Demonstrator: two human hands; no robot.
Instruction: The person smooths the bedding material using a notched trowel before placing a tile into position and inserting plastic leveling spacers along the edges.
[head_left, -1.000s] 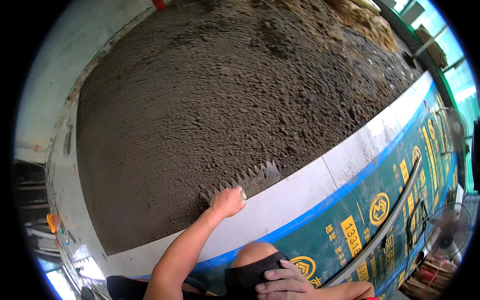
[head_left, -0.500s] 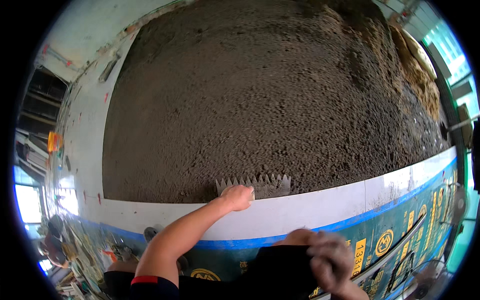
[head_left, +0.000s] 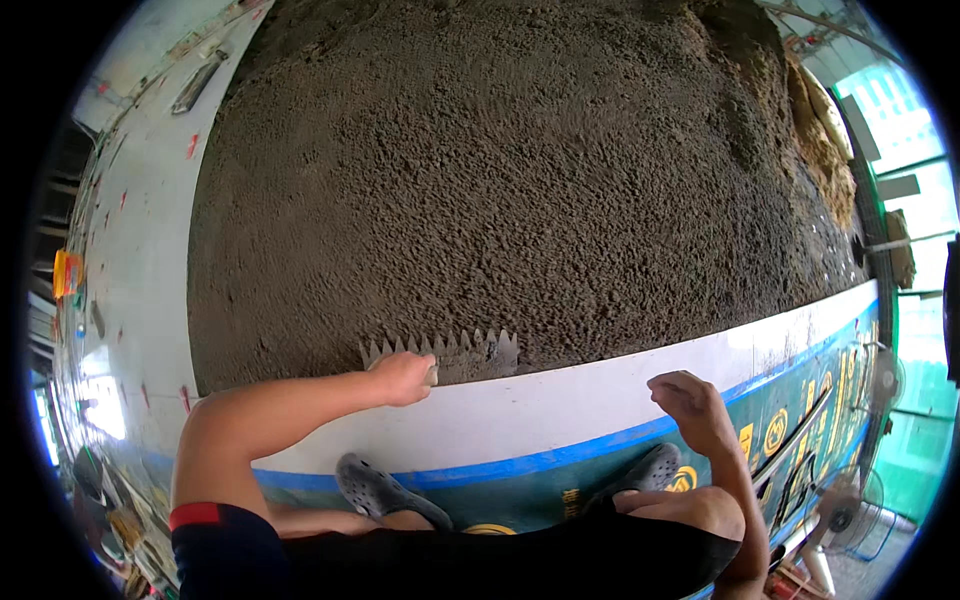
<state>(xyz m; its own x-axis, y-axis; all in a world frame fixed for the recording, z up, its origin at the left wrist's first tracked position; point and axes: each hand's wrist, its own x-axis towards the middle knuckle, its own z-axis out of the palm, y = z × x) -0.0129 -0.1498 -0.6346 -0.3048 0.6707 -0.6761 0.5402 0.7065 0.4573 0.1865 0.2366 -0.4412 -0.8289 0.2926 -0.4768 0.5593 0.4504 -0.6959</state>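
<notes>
My left hand (head_left: 405, 378) is closed around the handle of a wide notched trowel (head_left: 470, 360). The trowel's pointed metal teeth face away from me, and its blade lies at the near edge of the dark, grainy mortar bed (head_left: 480, 220), next to the white tile strip (head_left: 520, 415). Some mortar is smeared on the blade. Over the tile strip to the right is my right hand (head_left: 692, 400), dusty, its fingers loosely bent, with nothing visible in it.
White tiles (head_left: 150, 230) run along the left, with a grey bar-shaped tool (head_left: 200, 82) on them. Blue tape (head_left: 540, 462) borders a green printed floor sheet (head_left: 800, 430) beneath my grey clogs (head_left: 385, 490). A fan (head_left: 845, 515) stands at lower right; a sandy heap (head_left: 825, 150) lies far right.
My left hand has drawn the trowel leftward along the mortar's near edge. My right hand has moved forward from near my lap to over the tile strip. The view has shifted.
</notes>
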